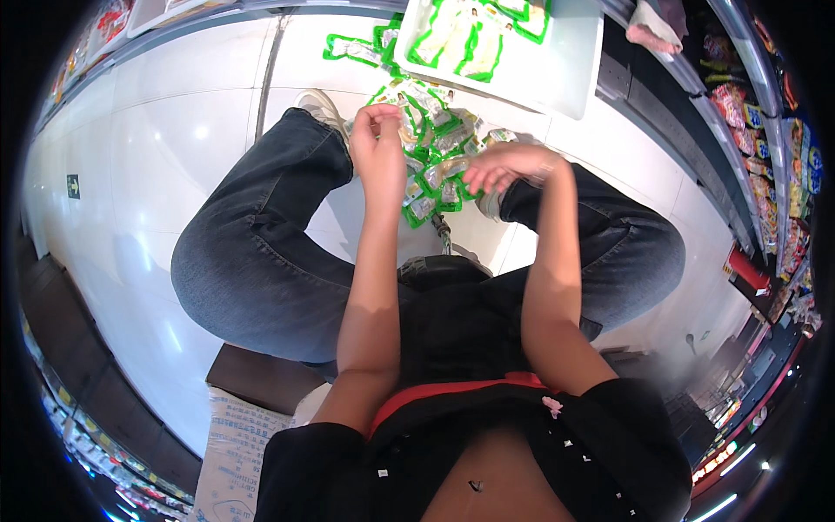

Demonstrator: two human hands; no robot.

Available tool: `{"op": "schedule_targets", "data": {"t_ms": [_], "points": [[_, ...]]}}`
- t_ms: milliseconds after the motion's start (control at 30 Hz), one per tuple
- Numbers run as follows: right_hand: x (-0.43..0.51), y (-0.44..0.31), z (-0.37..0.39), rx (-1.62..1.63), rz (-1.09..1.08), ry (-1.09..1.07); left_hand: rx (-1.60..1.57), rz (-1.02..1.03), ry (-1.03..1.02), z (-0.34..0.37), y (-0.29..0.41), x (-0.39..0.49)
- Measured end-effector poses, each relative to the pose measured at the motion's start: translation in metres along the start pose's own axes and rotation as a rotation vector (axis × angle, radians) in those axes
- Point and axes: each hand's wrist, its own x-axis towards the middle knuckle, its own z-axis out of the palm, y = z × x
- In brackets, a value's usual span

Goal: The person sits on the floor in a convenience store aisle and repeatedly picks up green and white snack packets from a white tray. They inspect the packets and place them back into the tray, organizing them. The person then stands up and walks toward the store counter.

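Note:
A heap of small clear snack packets with green edges (450, 140) lies on the floor between my shoes. My left hand (379, 140) is over the heap's left side, its fingers curled toward the thumb. Whether a packet is pinched there cannot be made out. Over the right side of the heap hangs my right hand (512, 164), palm down, fingers loosely bent and a little apart, with nothing seen in it. Beyond the heap stands a white plastic tub (561, 81), with more green-edged packets (466, 39) inside on its left.
My bent legs in jeans (254, 261) flank the heap. Loose packets (352, 51) lie left of the tub. A shelf of bagged snacks (760, 150) runs along the right, with a pink cloth (654, 32) on its edge. A printed carton (231, 450) stands behind me at left.

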Motion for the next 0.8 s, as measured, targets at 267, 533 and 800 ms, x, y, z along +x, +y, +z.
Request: {"op": "schedule_targets", "data": {"t_ms": [267, 533, 800], "points": [[0.184, 0.215, -0.079, 0.366, 0.221, 0.871, 0.911, -0.071, 0.011, -0.003, -0.262, 0.006], [0.150, 0.158, -0.015, 0.612, -0.135, 0.712, 0.720, -0.200, 0.209, -0.028, -0.315, -0.032], [0.193, 0.185, 0.001, 0.225, -0.361, 1.014, 0.613, -0.258, -0.093, -0.022, -0.292, -0.013]]}}
